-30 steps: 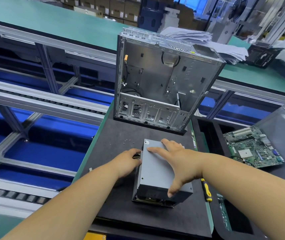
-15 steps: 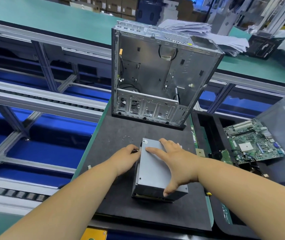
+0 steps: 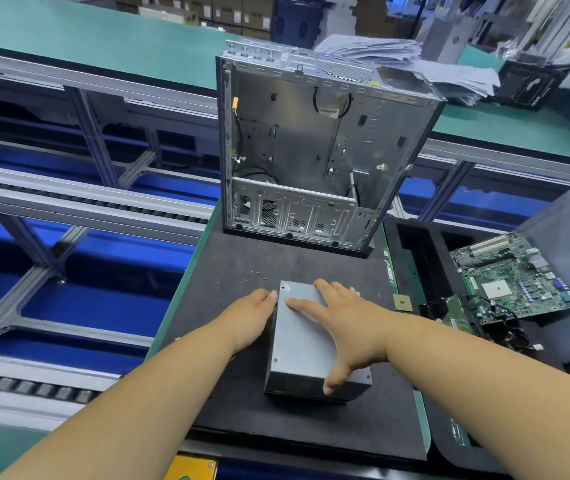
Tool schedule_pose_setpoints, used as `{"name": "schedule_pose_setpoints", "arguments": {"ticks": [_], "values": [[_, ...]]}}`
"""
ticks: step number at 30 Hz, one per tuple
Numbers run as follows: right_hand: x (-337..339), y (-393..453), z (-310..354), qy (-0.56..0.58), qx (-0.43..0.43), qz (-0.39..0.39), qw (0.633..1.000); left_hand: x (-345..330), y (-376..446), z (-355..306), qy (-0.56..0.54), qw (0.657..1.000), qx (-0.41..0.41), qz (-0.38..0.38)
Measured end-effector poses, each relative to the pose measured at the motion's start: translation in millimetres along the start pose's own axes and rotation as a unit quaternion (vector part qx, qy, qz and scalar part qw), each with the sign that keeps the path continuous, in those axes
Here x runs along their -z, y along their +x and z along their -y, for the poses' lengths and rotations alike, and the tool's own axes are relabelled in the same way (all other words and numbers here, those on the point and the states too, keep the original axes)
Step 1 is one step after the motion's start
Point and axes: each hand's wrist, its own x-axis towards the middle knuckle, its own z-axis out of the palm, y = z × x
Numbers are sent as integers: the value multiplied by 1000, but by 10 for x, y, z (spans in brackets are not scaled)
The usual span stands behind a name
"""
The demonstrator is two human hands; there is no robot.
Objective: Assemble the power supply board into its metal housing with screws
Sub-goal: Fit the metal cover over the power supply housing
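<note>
Both hands touch the grey power supply box (image 3: 302, 344): right hand (image 3: 349, 327) spread flat.

I see bright, even overhead light, soft shadows under my hands (image 3: 311, 323) on the dark desk (image 3: 228, 258), blue cast below, wide-angle bending at edges, far background slightly blurred
</note>
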Motion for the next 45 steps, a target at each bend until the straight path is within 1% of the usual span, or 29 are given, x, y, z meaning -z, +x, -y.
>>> {"name": "schedule_pose_setpoints", "arguments": {"ticks": [2,7,10,12,14,15,16,18,19,20,22,25,27,28,30,32,35,36,38,41,43,45], "values": [[-22,17,12,-7,1,5,1000,-1,7,12,-7,1000,8,4],[-109,65,23,-27,-6,15,1000,22,36,37,44,999,-6,14],[-166,86,4,-28,-4,7,1000,46,48,51,43,999,-5,15],[-194,90,-43,-5,7,7,1000,54,57,56,32,999,-1,16],[-214,73,-132,76,8,2,997,52,63,65,13,1000,6,15],[-224,61,-193,138,-8,-18,990,54,61,72,6,1000,9,15],[-237,54,-261,205,-41,-47,977,56,64,78,1,1000,13,15],[-294,62,-423,300,-156,-100,936,56,68,77,-12,1000,16,14],[-329,75,-487,314,-218,-106,918,52,68,62,-23,999,18,16],[-360,99,-528,318,-263,-97,906,48,66,47,-37,999,20,16],[-420,154,-560,345,-296,-71,888,35,66,11,-64,998,23,16],[-464,218,-566,362,-294,-88,880,3,54,-6,-74,997,20,13],[-483,219,-562,368,-297,-106,874,-12,42,-13,-50,999,15,-8],[-483,200,-558,383,-300,-121,865,-12,34,-29,-40,999,11,-24],[-456,139,-559,418,-302,-161,842,0,10,-90,-20,998,-9,-54],[-404,60,-581,436,-294,-209,824,17,-13,-185,-11,996,-46,-74],[-293,-62,-657,458,-254,-282,804,10,-49,-335,-46,989,-103,-99],[-255,-107,-678,470,-235,-296,798,-1,-56,-370,-49,986,-114,-110],[-229,-177,-720,468,-207,-301,805,-34,-76,-416,-52,983,-125,-122],[-275,-239,-788,462,-191,-286,817,-69,-109,-433,-53,983,-131,-121],[-270,-268,-813,510,-181,-271,796,-58,-128,-457,-74,983,-123,-115],[-201,-284,-788,567,-186,-257,760,-24,-134,-519,-88,983,-98,-130]]}}
